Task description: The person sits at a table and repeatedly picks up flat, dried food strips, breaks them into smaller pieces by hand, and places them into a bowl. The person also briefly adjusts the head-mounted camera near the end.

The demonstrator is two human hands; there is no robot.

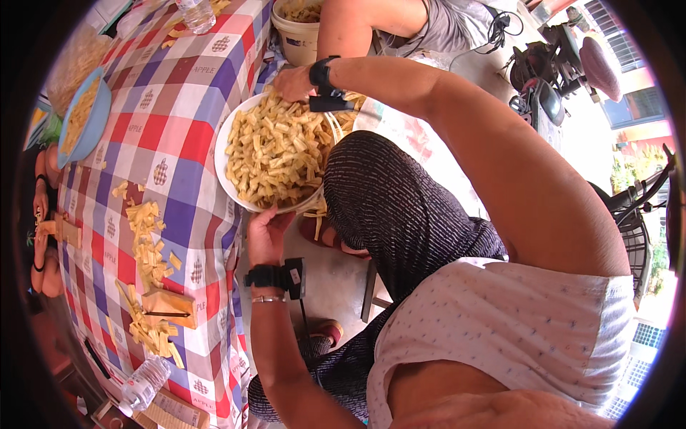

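Note:
A white plastic tub [221,161] heaped with short pale-yellow cut strips [278,145] is between my hands, beside the table edge and next to my raised knee. My left hand [268,228] grips its lower side, thumb up by the rim. At the opposite rim is my right hand [293,84], its fingers curled down over the edge and partly hidden by the wrist and strap. More strips [351,104] show just behind the tub's right side; what holds them is mostly hidden.
A checked tablecloth [182,177] carries loose strips [147,246], a wooden block with a dark metal strip [170,308], plastic bottles [144,383] and a blue basin [88,118]. A co-worker's hands [40,225] are across the table. Another person's leg [348,24] is beside a bucket [297,40].

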